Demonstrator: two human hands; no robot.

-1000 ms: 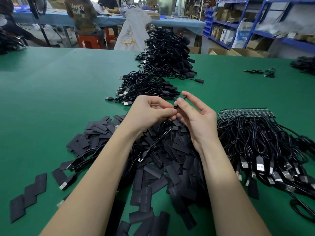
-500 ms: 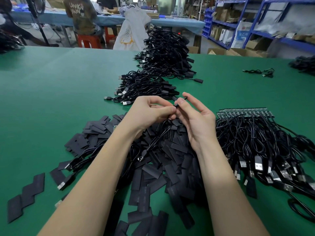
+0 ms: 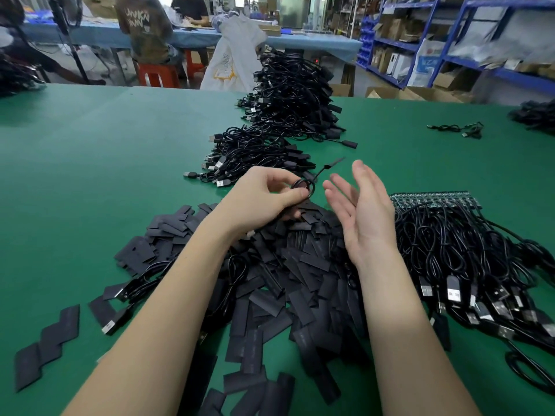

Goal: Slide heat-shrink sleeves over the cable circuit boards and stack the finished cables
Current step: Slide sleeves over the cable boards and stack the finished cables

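Bare forearms, no sleeves, left grip (image 3: 264, 196), right grip (image 3: 365, 211) (ringless)

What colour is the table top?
Green. The table shows best in the head view, the only one here.

Left hand (image 3: 264, 196) pinches looped cable (image 3: 303, 187) over sleeve pile (image 3: 300, 265); right hand (image 3: 363, 211) open beside it, w/ fingers straight.
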